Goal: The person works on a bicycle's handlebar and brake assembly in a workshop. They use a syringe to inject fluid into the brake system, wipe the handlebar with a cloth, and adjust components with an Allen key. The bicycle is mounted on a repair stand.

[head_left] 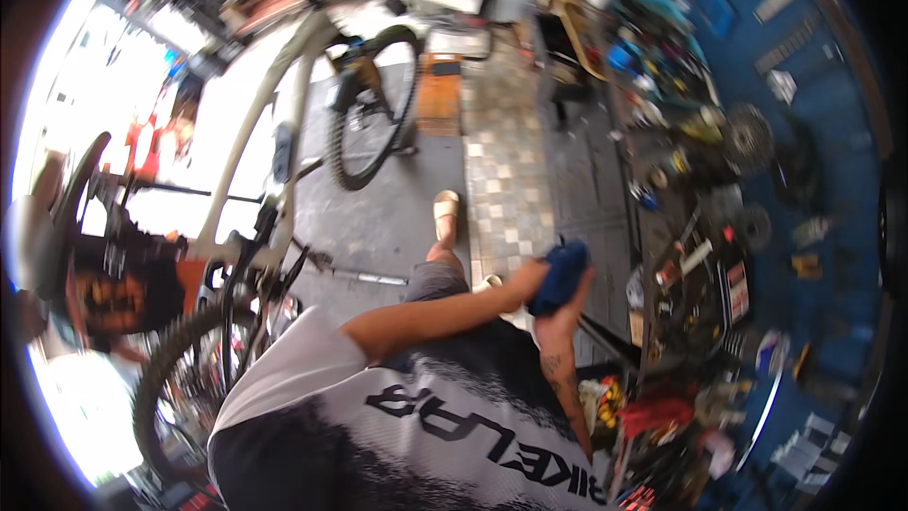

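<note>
A dark blue cloth [560, 274] is bunched between my two hands, right of my body and above the floor. My left forearm reaches across my front, and my left hand [532, 284] presses into the cloth's left side. Beneath it, my right hand [566, 317] grips the lower right part of the cloth. Motion blur and the cloth's folds hide most of the fingers. To my left stands a bicycle with a pale frame [253, 132]; its knobby front wheel [339, 147] is farther off, and another knobby tyre [151, 407] shows near my left side.
A cluttered workbench [653, 322] with tools and parts runs along the right, below a blue wall panel [832, 255] hung with tools and sprockets. Grey matting [369, 227] and a tiled strip [511, 170] cover the floor. An orange-brown box [439, 99] stands beyond the front wheel.
</note>
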`<state>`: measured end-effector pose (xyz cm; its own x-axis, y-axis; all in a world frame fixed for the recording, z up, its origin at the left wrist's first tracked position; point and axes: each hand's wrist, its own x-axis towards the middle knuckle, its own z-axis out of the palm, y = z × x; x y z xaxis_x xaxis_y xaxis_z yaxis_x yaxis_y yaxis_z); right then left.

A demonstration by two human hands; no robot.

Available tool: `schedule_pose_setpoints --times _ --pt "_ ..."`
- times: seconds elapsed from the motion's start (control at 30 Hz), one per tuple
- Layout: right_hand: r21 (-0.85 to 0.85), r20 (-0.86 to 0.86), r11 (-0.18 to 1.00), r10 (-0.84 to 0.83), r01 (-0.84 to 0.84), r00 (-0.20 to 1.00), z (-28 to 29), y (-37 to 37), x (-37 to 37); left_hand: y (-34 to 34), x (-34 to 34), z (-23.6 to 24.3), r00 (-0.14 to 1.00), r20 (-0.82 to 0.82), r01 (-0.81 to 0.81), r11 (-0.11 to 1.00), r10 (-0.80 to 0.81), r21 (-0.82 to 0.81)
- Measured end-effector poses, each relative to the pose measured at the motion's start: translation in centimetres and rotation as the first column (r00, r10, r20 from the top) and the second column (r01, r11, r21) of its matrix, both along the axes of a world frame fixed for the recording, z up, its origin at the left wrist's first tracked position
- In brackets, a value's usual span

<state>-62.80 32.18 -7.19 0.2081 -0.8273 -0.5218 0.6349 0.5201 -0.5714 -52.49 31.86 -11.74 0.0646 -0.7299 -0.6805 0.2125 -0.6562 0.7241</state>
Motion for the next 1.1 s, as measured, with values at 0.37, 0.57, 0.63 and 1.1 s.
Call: schedule_pose_setpoints --times 0.37,0.57,0.63,1.1 --pt "-0.362 -0.897 0.796 -0.156 -0.485 0.413 -0.5 -0.8 -16.3 5.4 -6.3 4.8 0.825 0.521 0.497 0.722 -0.219 -0.482" --pt "-0.329 -0.860 0.930 -0.368 -0.167 -0.354 11.6 -5.2 -29.5 10.6 2.4 5.7 0.937 0.185 0.343 0.876 -0.296 -0.340" --pt "-0.273 -0.583 0.916 -0.401 -0.295 -0.707 14.1 -5.9 -29.3 11.9 4.3 7.8 0.972 0.117 0.231 0.925 -0.205 -0.300" --pt "-0.696 -0.516 0.530 0.099 -0.484 0.851 17.3 3.8 5.9 3.7 1.2 22.1 0.893 -0.147 -0.183 0.046 0.425 -0.982"
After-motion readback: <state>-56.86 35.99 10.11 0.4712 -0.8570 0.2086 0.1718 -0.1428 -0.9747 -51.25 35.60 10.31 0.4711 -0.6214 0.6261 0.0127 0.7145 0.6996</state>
